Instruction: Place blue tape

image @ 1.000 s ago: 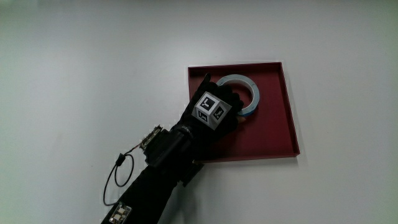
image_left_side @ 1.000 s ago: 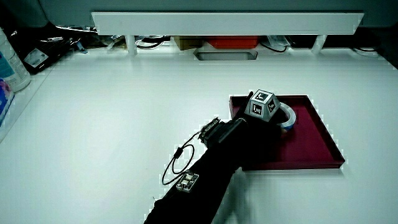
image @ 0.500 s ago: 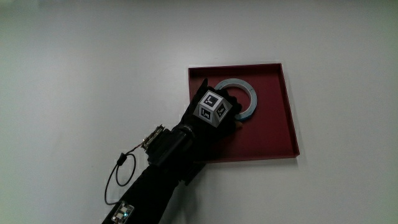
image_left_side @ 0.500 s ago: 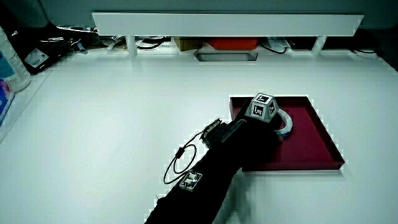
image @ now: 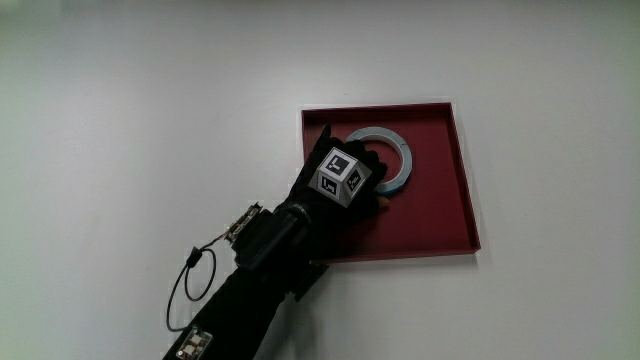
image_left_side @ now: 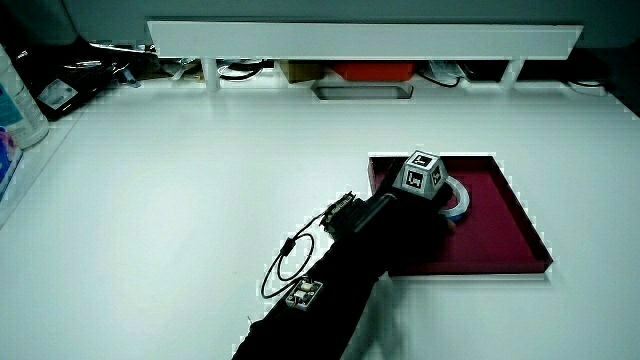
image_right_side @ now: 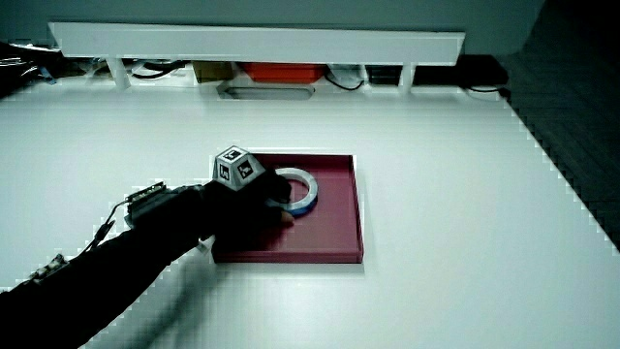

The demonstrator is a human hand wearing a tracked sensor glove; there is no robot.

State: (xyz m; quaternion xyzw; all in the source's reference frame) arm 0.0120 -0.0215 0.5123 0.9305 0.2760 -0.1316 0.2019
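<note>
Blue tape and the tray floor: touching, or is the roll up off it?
Touching. In a side view the blue tape lies flat on the tray, no gap under its rim. The hand covers its near edge.

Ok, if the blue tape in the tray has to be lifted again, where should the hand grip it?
Probably from above: the blue tape lies flat in the red tray, hole up. Pinch the ring wall, one finger in the hole, one outside, on the arc nearest the hand.

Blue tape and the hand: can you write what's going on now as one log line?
hand: over tape, on its rim | tape: flat in tray | tray: on table | grip: cannot tell | step: placing
</note>
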